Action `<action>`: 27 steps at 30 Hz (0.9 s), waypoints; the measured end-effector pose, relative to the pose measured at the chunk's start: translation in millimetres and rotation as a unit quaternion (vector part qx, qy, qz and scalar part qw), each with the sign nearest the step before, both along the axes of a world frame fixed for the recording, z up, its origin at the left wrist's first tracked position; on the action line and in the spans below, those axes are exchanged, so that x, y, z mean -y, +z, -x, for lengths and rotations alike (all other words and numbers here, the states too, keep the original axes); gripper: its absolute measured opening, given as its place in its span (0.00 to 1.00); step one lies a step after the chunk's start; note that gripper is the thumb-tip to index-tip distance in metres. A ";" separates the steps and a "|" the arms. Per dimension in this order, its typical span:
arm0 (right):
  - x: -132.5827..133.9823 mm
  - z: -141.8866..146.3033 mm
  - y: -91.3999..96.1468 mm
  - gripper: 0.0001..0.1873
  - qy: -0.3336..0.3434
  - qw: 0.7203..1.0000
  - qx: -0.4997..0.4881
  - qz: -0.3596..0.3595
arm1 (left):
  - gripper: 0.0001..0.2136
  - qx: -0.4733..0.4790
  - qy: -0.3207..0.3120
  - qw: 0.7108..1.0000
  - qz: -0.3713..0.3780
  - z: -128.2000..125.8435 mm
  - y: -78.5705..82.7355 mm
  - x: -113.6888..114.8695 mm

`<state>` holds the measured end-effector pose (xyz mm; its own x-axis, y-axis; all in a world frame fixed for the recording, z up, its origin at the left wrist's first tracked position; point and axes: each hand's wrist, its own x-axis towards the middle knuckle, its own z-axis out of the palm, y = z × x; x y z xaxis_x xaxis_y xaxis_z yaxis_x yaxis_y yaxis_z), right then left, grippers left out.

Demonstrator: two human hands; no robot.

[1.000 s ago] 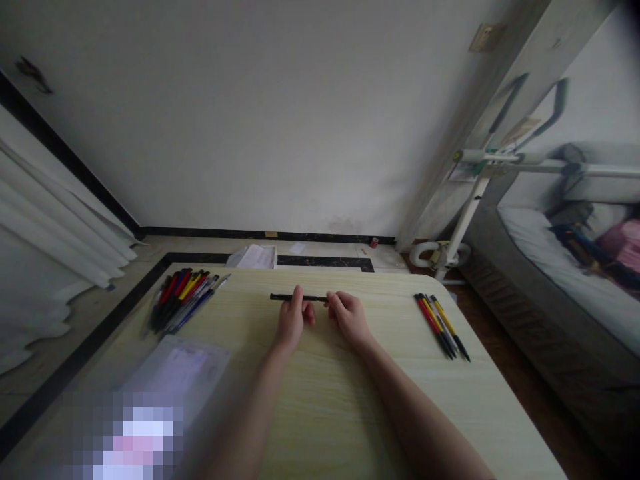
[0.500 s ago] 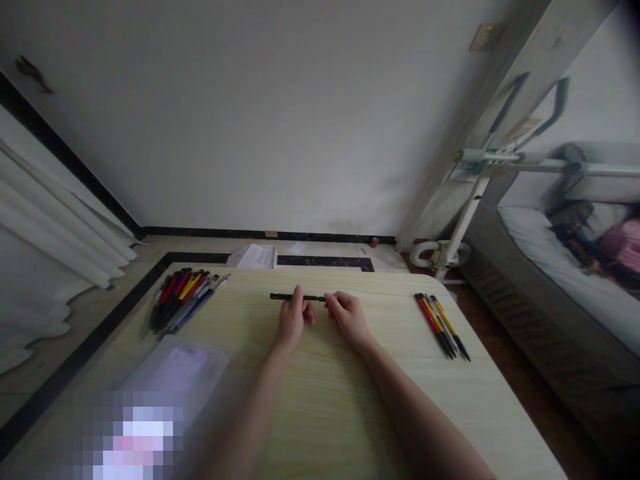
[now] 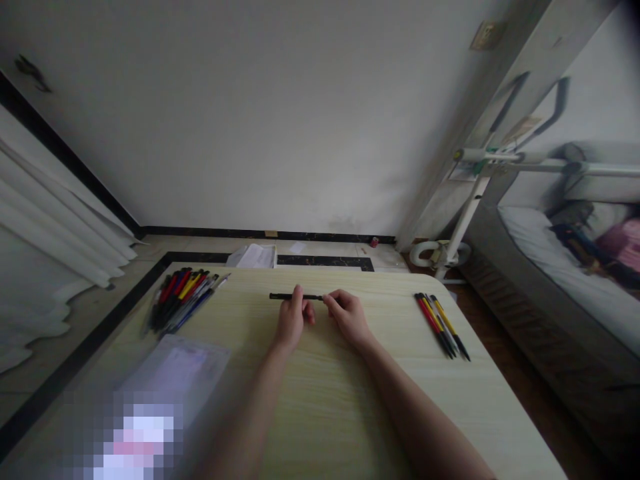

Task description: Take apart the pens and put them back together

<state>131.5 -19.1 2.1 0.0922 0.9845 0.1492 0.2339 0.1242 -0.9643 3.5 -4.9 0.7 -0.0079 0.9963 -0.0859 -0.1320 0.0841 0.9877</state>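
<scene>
A slim black pen point(image 3: 281, 297) lies level between my two hands, just above the far part of the wooden table point(image 3: 320, 400). Thumb and fingers of my left hand point(image 3: 294, 318) are closed round its middle. My right hand point(image 3: 349, 317) pinches its right end, where the pen looks thinner; the fingertips hide the very tip. On the right side of the table lies a row of several pens point(image 3: 439, 325), with red, yellow and black barrels side by side. A larger heap of mixed pens point(image 3: 185, 297) rests at the far left.
A clear plastic sleeve point(image 3: 173, 373) is at the near left, partly pixelated. Behind the table's far edge stands a white box with papers point(image 3: 256, 256). White exercise equipment point(image 3: 463, 220) and a grey sofa point(image 3: 545, 293) are on the right; a white curtain point(image 3: 55, 267) hangs on the left.
Both hands keep almost the same place and hold on the pen. My right fingertips have shifted very slightly to the left.
</scene>
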 end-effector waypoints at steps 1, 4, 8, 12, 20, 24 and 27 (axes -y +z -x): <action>-0.2 -0.1 -0.6 0.16 -0.001 1.000 0.001 -0.002 | 0.24 -0.003 0.001 1.000 0.001 0.0 -0.1 0.1; -0.5 -0.1 -1.6 0.16 -0.003 1.000 0.000 -0.002 | 0.24 -0.012 0.004 1.000 0.002 0.0 -0.3 0.2; -0.4 0.0 0.0 0.17 -0.003 1.000 0.002 0.003 | 0.24 -0.018 0.000 1.000 0.001 -0.1 -0.2 0.0; -0.3 0.2 1.6 0.19 -0.011 1.000 0.005 -0.004 | 0.24 -0.011 0.001 1.000 0.004 -0.4 0.0 0.0; -1.9 2.3 -3.6 0.23 -0.027 1.000 -0.005 0.016 | 0.23 0.010 0.000 1.000 0.006 -0.4 -0.6 0.9; -1.1 2.4 -3.0 0.23 -0.019 1.000 -0.004 0.022 | 0.23 0.007 0.001 1.000 0.007 -0.1 -0.9 0.7; -0.6 1.7 -1.5 0.22 -0.014 1.000 -0.004 0.019 | 0.23 0.009 0.001 1.000 0.004 -0.4 -1.6 0.3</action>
